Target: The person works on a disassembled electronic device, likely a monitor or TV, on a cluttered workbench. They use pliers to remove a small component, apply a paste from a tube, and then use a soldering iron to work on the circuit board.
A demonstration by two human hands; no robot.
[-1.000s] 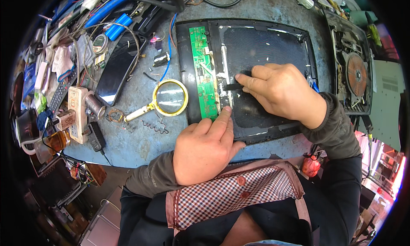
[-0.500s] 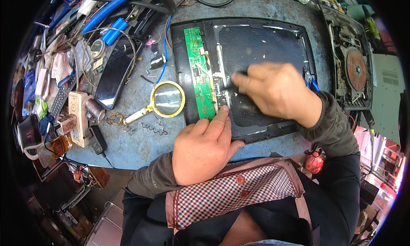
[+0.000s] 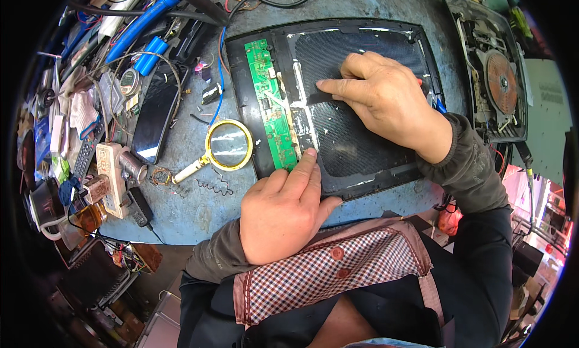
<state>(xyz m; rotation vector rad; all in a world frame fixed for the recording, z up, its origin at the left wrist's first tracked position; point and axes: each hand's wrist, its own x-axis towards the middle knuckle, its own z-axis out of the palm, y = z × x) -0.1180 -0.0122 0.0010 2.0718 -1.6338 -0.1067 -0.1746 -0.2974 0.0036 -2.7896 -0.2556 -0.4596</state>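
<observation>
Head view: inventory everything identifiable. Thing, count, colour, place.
Flat painted workbench: 1, blue, centre.
Rectangular mesh panel: 1, black, on workbench.
Long narrow circuit board: 1, green, panel's left side.
Round magnifying glass: 1, gold rim, left of panel.
Glossy flat slab: 1, black, beyond magnifying glass, leftward.
Rectangular power strip: 1, off-white, left.
Flat round coil: 1, copper, far right.
Mixed clutter: uncountable, multicoloured, far left.
Left hand: 1, dark sleeve, panel's near edge.
Right hand: 1, dark sleeve, over mesh.
</observation>
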